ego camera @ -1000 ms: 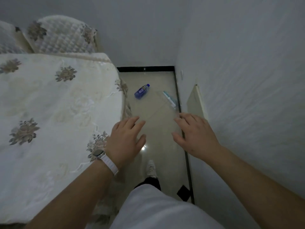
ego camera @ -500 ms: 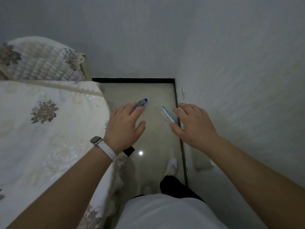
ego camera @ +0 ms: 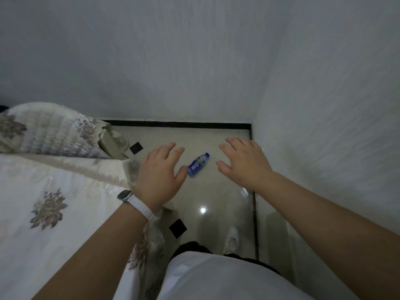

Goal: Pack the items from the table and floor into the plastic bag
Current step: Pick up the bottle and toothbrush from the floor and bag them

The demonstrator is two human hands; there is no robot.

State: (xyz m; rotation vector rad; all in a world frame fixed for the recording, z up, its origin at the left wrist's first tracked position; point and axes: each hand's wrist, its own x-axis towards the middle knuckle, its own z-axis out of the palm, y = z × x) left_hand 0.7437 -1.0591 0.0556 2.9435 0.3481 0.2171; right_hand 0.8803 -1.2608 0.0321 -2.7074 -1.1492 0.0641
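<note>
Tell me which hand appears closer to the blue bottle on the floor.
The left hand, with the white-strapped watch: its thumb almost meets the bottle in the image, while floor shows between bottle and right hand.

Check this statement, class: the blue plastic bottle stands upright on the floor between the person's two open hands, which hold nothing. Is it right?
Not quite. The head view shows the blue plastic bottle lying on its side on the floor, not upright. The rest holds: it appears between the left hand and the right hand, both open and empty.
</note>
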